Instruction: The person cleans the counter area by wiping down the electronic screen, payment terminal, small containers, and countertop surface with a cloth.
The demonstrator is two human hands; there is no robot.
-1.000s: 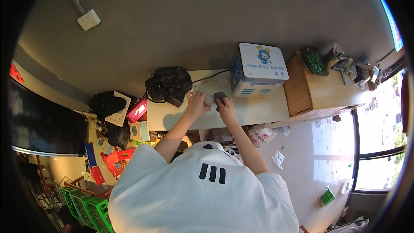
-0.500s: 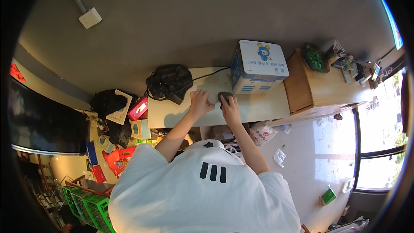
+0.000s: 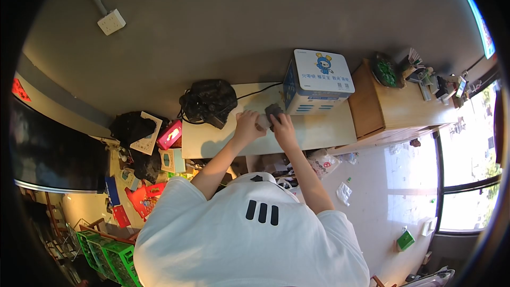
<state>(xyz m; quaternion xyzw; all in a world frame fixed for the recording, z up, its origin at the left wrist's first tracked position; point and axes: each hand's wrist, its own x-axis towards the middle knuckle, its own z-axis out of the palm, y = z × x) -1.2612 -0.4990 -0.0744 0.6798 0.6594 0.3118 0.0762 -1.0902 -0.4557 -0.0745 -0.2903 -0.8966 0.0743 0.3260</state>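
Observation:
My left hand (image 3: 247,127) is over the white table, its fingers closed round a small, pale, cup-like object (image 3: 263,121) whose exact kind is hard to make out. Just to its right, my right hand (image 3: 284,130) grips a crumpled dark grey cloth (image 3: 273,110). The cloth is up against the right side of the pale object, or very near it. Behind and left of my left hand lies a black bag (image 3: 208,101) with a cable running from it.
A white and blue box (image 3: 321,82) with a cartoon figure stands at the table's (image 3: 319,133) back right. A wooden cabinet (image 3: 404,109) adjoins it, with a green-filled bowl (image 3: 385,70) on top. To the left is a pink box (image 3: 170,134); green crates (image 3: 109,255) stand lower left.
My right hand and the dark cloth have shifted slightly up and left, closer to the pale object. My left hand has stayed nearly in place, and more of the pale object shows.

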